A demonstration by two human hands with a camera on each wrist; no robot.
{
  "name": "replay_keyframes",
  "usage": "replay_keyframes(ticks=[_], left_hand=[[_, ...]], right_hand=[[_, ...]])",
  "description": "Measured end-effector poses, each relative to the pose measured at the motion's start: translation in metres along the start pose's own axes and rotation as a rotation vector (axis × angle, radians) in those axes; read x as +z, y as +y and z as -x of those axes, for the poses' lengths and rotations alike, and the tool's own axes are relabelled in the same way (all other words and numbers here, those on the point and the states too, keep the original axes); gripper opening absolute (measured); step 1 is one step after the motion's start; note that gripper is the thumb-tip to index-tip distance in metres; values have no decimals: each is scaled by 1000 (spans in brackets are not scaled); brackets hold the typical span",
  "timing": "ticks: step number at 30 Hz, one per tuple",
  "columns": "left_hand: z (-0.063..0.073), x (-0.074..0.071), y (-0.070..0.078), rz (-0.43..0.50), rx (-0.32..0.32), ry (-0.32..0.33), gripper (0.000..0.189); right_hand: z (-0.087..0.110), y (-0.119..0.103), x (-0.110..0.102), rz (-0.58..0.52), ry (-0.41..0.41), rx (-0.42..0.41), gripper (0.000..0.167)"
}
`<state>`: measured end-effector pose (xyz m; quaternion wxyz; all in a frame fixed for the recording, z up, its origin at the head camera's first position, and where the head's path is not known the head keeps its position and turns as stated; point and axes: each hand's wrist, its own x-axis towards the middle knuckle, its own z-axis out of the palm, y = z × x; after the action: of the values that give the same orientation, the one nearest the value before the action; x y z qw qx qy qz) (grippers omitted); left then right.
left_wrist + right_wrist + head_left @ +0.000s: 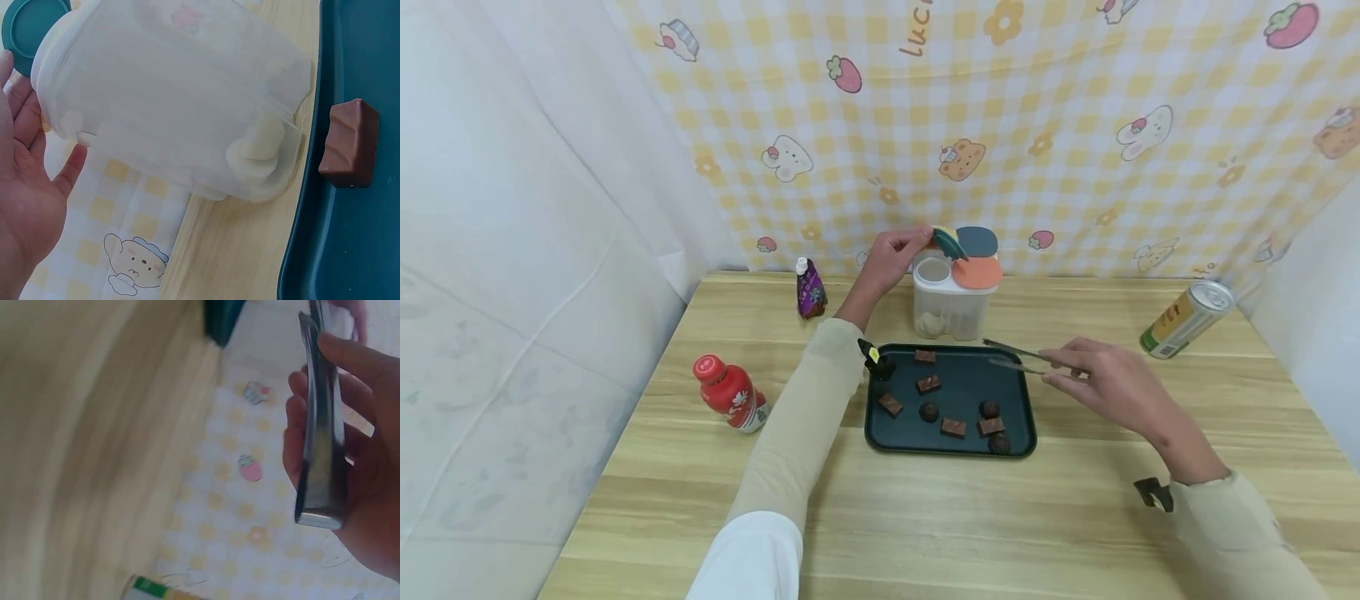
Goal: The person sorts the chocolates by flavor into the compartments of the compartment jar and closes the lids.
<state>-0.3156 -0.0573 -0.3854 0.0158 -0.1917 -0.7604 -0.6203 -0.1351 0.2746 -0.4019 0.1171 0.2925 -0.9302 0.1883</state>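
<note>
My left hand (891, 258) is at the top of a clear plastic storage container (951, 312), its fingertips pinching a raised dark green lid (950, 243). Beneath that lid, a round opening shows. Pale, whitish pieces (257, 150) lie at the container's bottom in the left wrist view. My right hand (1101, 383) grips metal tongs (322, 444) above the right side of a dark green tray (910, 442); their tips are apart with nothing visible between them. Rectangular chocolates (953, 427) and round ones (928, 412) are spread over the tray.
A red-capped bottle (733, 392) stands left of the tray, and a purple pouch (809, 289) is behind it. At the right rear is a tall can (1186, 319). A checked curtain (865, 167) hangs along the wooden table's back edge.
</note>
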Motion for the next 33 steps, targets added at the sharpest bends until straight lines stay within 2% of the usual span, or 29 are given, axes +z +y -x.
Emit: replay_keyframes(ticks=[5, 8, 16, 25, 33], left_hand=[[2, -1, 1, 8, -18, -7, 36], [2, -1, 1, 13, -24, -6, 36], [1, 0, 1, 13, -2, 2, 35], [0, 0, 1, 11, 2, -3, 35], [0, 0, -2, 7, 14, -10, 36]], right_hand=[[13, 15, 5, -107, -163, 61, 31], [18, 21, 7, -159, -215, 76, 30], [21, 28, 12, -173, -246, 66, 29], [20, 31, 16, -176, -293, 106, 30], [21, 30, 16, -185, -303, 115, 33]])
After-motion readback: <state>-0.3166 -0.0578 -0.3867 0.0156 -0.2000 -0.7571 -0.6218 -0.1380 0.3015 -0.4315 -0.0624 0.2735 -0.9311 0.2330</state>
